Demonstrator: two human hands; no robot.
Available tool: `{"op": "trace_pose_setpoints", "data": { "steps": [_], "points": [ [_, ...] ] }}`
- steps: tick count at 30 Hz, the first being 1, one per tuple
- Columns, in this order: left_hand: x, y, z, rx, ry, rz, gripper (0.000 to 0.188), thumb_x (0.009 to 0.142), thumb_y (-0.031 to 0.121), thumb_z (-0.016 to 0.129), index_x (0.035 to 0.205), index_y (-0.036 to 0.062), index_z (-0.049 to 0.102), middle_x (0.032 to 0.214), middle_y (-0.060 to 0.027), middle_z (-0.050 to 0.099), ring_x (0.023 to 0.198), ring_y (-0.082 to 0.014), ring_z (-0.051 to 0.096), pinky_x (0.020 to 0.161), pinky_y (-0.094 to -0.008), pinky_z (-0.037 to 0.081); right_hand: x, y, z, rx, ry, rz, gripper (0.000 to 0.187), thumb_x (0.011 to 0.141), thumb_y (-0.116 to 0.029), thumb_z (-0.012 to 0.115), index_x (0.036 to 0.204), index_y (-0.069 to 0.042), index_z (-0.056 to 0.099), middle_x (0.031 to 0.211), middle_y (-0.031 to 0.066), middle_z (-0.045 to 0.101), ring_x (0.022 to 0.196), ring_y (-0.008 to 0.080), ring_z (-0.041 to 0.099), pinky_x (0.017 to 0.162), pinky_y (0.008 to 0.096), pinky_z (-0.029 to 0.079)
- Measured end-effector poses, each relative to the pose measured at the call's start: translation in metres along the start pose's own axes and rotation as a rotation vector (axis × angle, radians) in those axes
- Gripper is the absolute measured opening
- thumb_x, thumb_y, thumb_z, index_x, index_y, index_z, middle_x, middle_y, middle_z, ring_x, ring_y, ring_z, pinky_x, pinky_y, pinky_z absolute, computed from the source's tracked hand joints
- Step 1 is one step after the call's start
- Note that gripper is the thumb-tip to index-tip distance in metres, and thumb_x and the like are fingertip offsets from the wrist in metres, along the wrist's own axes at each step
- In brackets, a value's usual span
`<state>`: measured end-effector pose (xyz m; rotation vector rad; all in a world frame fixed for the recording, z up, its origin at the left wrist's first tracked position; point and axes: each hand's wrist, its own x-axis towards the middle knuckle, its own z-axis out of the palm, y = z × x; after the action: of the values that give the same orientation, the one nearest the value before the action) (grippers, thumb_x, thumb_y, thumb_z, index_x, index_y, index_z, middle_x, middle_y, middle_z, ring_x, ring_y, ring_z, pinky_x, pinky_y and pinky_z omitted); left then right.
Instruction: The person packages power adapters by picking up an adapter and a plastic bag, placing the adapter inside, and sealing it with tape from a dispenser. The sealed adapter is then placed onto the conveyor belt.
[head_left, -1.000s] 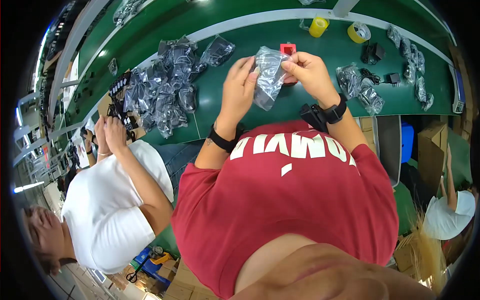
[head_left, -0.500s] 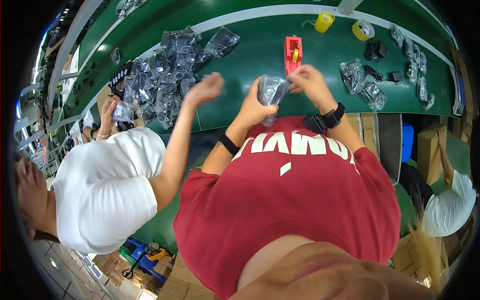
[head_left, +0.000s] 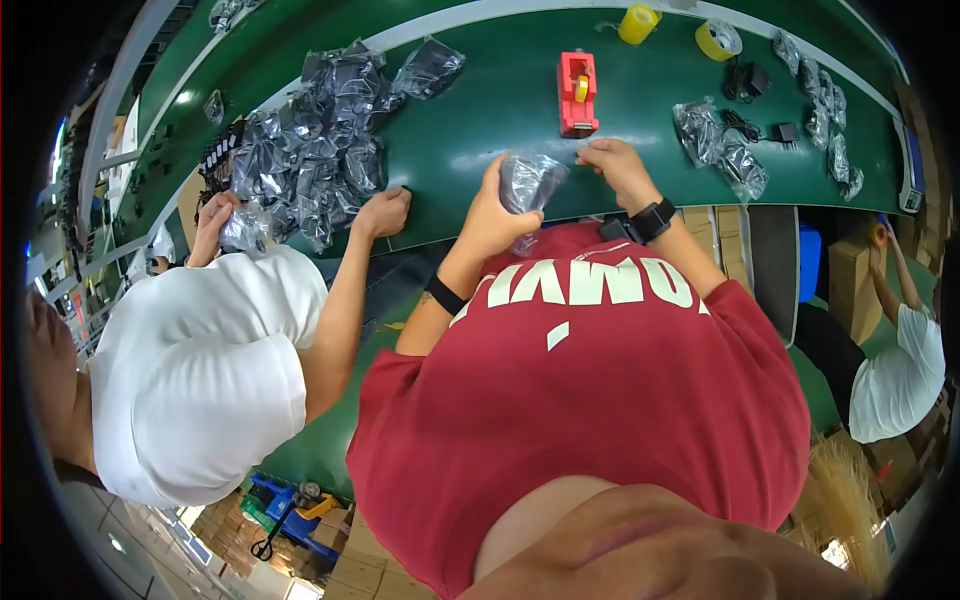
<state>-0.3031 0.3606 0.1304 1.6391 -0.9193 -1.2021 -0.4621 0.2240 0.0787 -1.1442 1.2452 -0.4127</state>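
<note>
My left hand (head_left: 490, 215) grips a clear plastic bag (head_left: 531, 182) with a dark item inside, its fingers and thumb wrapped round the sides. What the item is cannot be made out through the shiny film. Just right of the bag, apart from it, my right hand (head_left: 620, 172) is closed in a pinch. Anything at its fingertips is too small to name. Beyond both hands stands a red tape dispenser (head_left: 577, 95) holding a small yellow roll.
On the green table (head_left: 480, 120), a pile of bagged dark items (head_left: 320, 140) lies left. Yellow tape rolls (head_left: 638, 24), black adapters (head_left: 784, 133) and more bags (head_left: 698, 132) lie right. A co-worker in a white shirt (head_left: 210, 370) sits close on my left; another person (head_left: 900, 380) is far right.
My right hand has drawn away from the bag to the right. My left hand keeps its grip. The left co-worker's raised hand has come down toward the table edge. The whole view has shifted slightly.
</note>
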Motion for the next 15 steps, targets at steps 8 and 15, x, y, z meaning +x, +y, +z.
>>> {"op": "trace_pose_setpoints", "data": {
  "steps": [8, 15],
  "points": [
    [0.001, -0.007, 0.005, -0.005, 0.033, -0.017, 0.085, 0.054, 0.016, 0.068, 0.126, -0.001, 0.027, 0.113, -0.0184, 0.046, 0.103, -0.0241, 0.048, 0.087, -0.0301, 0.037, 0.013, 0.02, 0.013, -0.404, 0.094, -0.09, 0.026, 0.078, -0.03, 0.055, 0.079, -0.004, 0.059, 0.073, 0.0113, 0.061, 0.068, 0.0217, 0.058, 0.059, 0.034, 0.044],
    [-0.005, 0.018, 0.017, 0.464, 0.248, 0.054, 0.079, 0.056, 0.021, 0.066, 0.124, 0.0042, 0.03, 0.108, -0.0217, 0.049, 0.096, -0.0334, 0.052, 0.079, -0.0361, 0.043, -0.053, -0.024, -0.008, -0.274, -0.348, -0.276, 0.019, 0.079, -0.02, 0.056, 0.078, -0.001, 0.059, 0.06, 0.008, 0.057, 0.054, 0.0144, 0.055, 0.05, 0.0276, 0.041]
  ]
}}
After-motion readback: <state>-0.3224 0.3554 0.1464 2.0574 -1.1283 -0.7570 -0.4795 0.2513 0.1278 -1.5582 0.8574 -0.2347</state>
